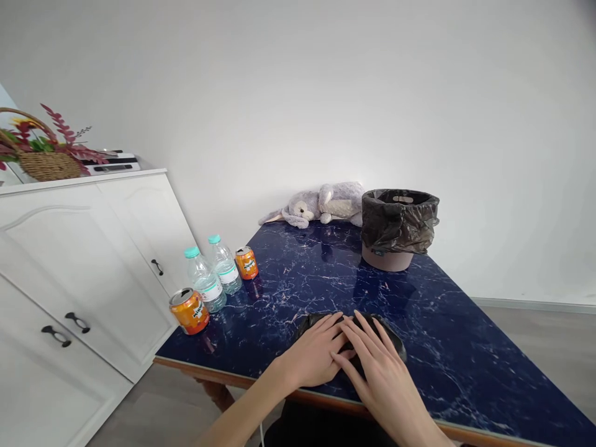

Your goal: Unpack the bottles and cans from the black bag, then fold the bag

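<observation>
Near the front edge of the table lies a bunched black plastic bag (395,340), largely covered by both hands. My left hand (319,351) rests on its left part with the fingers stretched out. My right hand (378,363) lies flat over the right part, fingers slightly spread. The fingertips of the two hands meet near the middle of the bag. Whether anything is inside or under the bag is hidden.
At the left edge of the blue marbled table (298,273) stand two clear water bottles (212,288) and two orange soda cans (190,312). A bin (386,261) lined with a black bag stands at the back right, beside a plush rabbit (321,205). White cabinets (84,248) flank the left side.
</observation>
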`<action>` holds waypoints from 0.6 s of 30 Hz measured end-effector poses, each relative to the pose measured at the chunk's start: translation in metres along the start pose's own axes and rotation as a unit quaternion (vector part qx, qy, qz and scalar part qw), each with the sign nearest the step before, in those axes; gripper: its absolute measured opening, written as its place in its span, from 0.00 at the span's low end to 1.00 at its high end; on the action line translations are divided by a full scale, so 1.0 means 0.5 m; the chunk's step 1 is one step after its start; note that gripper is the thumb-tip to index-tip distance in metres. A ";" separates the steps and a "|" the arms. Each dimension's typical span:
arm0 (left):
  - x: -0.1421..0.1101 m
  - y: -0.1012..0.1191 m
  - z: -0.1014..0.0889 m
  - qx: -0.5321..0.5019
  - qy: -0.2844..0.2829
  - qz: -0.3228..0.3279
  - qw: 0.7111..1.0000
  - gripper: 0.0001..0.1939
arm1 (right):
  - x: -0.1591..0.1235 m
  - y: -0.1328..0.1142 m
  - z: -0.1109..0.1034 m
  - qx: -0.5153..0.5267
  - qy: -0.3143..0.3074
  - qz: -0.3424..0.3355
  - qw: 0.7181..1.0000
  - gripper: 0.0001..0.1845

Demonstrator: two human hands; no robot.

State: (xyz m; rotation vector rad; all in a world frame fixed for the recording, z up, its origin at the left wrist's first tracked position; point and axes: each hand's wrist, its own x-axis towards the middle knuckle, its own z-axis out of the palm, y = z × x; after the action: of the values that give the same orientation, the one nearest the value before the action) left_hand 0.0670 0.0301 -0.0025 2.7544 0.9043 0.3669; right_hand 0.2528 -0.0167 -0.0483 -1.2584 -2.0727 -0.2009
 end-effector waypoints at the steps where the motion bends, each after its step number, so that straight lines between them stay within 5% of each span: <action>1: -0.002 0.000 -0.001 -0.005 -0.002 -0.002 1.000 0.30 | -0.005 0.005 0.014 -0.004 -0.007 0.009 1.000 0.32; 5: -0.010 -0.006 -0.005 -0.009 -0.007 -0.003 1.000 0.29 | -0.026 0.025 0.044 -0.038 -0.039 0.029 0.998 0.34; 18: -0.068 -0.061 -0.014 0.066 0.002 -0.029 0.997 0.30 | -0.038 0.067 0.044 -0.061 -0.073 0.025 0.995 0.31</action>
State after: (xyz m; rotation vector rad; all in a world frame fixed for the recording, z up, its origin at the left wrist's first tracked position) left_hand 0.0216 0.0342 -0.0102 2.8401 1.0416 0.3139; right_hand 0.2755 -0.0032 -0.0838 -1.4334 -2.1782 -0.2207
